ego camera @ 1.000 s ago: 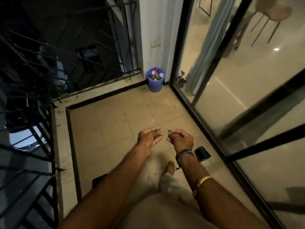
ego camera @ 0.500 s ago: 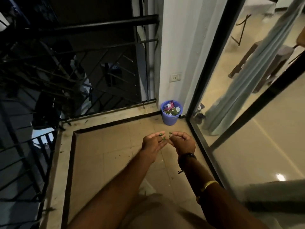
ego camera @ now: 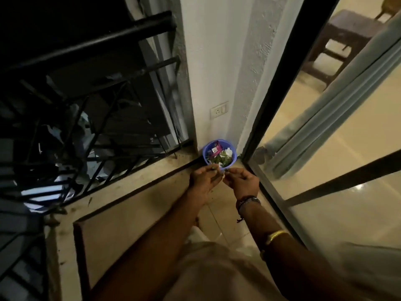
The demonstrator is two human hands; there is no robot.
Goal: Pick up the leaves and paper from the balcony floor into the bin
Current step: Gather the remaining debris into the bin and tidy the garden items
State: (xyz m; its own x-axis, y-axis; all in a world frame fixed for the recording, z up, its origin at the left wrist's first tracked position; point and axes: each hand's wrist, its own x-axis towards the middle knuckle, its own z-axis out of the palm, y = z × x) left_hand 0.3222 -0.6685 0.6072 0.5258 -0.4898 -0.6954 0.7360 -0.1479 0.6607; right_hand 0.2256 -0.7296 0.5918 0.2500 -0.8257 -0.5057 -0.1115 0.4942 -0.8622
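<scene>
— Any writing or brand legible?

— None. The purple wrapper (ego camera: 214, 150) inside the blue bin (ego camera: 206, 156) carries print too blurred to read; the wall socket (ego camera: 219, 110) above it is unmarked.

— And the hands?

— Both reach over the bin's near rim, in the balcony corner between railing (ego camera: 104, 135) and glass door (ego camera: 325, 170). The left hand (ego camera: 202, 179) pinches a small leaf scrap (ego camera: 214, 169) in a fingertip grip; the right hand (ego camera: 242, 181) is loosely curled, pinching another green bit (ego camera: 226, 170). Leaves (ego camera: 223, 159) and white paper (ego camera: 229, 152) already lie in the bin.
</scene>
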